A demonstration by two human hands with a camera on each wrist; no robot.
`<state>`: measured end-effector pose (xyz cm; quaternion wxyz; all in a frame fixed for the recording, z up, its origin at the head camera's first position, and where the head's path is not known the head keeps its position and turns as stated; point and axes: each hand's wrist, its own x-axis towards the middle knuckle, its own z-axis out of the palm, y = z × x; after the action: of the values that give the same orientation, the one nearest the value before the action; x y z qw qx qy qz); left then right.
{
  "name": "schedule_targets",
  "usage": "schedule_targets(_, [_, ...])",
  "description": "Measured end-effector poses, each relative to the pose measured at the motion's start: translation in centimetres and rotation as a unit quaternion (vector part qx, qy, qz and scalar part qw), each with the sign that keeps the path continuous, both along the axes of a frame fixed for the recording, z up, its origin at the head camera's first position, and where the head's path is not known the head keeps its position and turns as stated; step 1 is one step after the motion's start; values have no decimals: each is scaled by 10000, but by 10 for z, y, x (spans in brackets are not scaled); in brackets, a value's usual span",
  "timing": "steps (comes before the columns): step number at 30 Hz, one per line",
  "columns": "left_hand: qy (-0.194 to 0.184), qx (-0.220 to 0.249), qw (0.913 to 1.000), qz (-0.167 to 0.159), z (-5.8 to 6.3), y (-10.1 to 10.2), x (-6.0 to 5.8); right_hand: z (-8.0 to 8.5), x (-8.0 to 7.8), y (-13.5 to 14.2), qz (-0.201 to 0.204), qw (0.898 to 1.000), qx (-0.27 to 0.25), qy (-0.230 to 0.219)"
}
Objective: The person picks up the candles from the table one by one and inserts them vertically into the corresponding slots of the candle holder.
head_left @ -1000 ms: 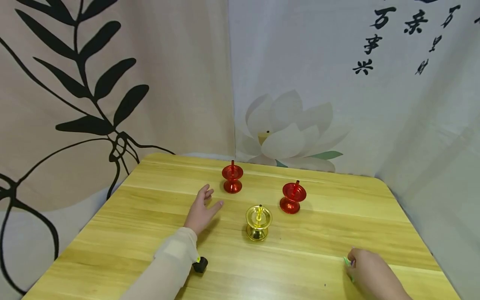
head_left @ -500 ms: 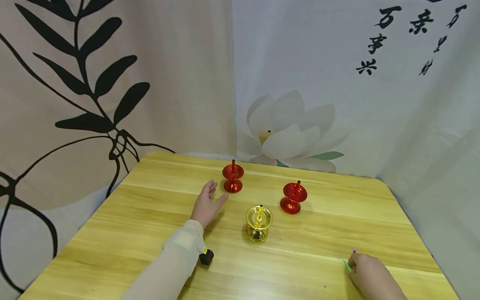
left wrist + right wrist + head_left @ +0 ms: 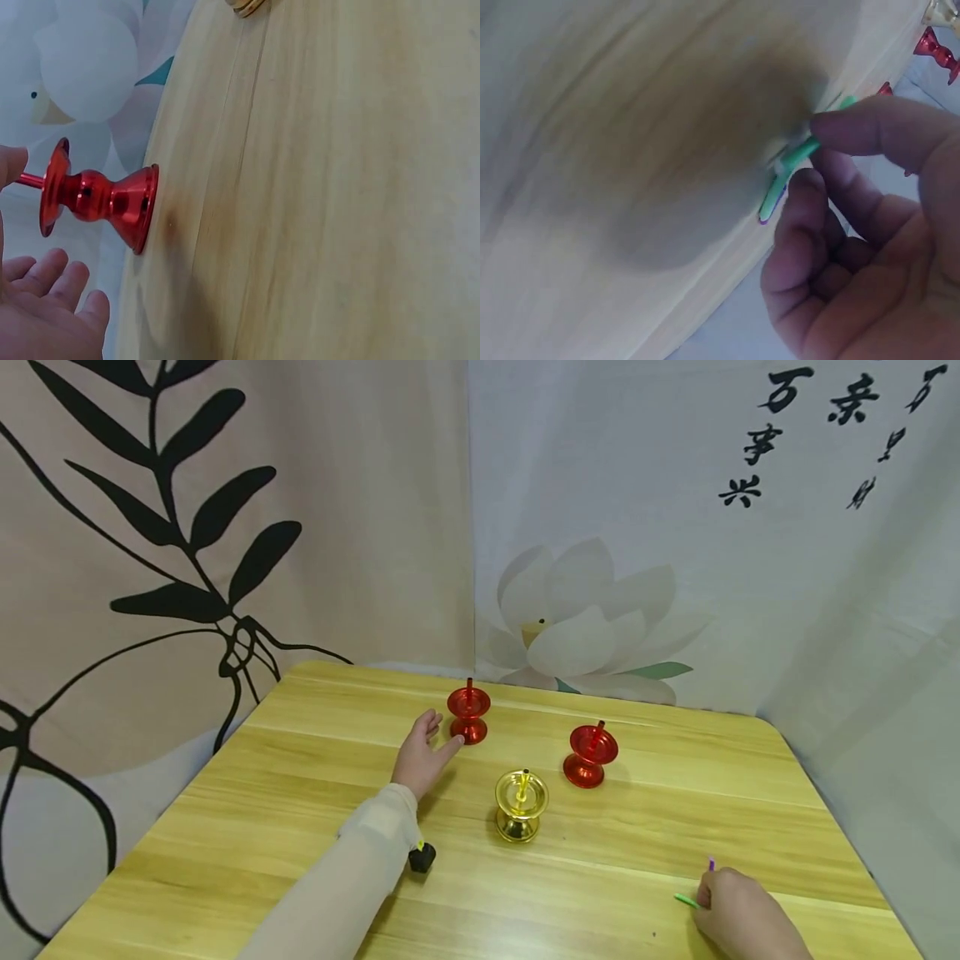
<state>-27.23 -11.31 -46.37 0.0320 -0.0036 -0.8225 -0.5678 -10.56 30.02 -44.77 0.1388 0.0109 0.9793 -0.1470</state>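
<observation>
My left hand (image 3: pixel 422 758) reaches out with its fingers spread apart, just left of a shiny red candle holder (image 3: pixel 468 714) near the table's far edge. In the left wrist view the thumb lies by the spike of that red candle holder (image 3: pixel 94 195); the fingers do not close round it. A second red candle holder (image 3: pixel 591 757) stands to the right, and a gold candle holder (image 3: pixel 519 810) is nearer. At the right, my right hand (image 3: pixel 746 910) pinches a thin green stick (image 3: pixel 799 155) low over the table. A thin purple stick (image 3: pixel 711 863) shows beyond its fingers, largely hidden.
The wooden table (image 3: pixel 247 852) has rounded far corners. Behind it hangs a printed curtain (image 3: pixel 375 510) with leaves, a lotus and characters. A small black block (image 3: pixel 422 858) sits at the left wrist. A tiny dark speck (image 3: pixel 654 934) lies left of the right hand.
My left hand has moved forward and right, closer to the far-left red candle holder. At the right hand, the green stick and the purple tip show more. The candle holders stay in place.
</observation>
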Motion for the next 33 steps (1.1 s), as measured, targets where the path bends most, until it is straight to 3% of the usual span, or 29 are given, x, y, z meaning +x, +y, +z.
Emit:
schedule_targets(8, [-38, 248, 9997, 25, -2, 10, -14, 7, -7, -8, -327, 9982, -506, 38])
schedule_targets(17, [-69, 449, 9989, 88, -4, 16, -30, 15, -9, -23, -368, 9925, -934, 691])
schedule_targets(33, [138, 254, 9995, 141, -5, 20, -37, 31, -20, -51, -249, 9848, -1218, 1213])
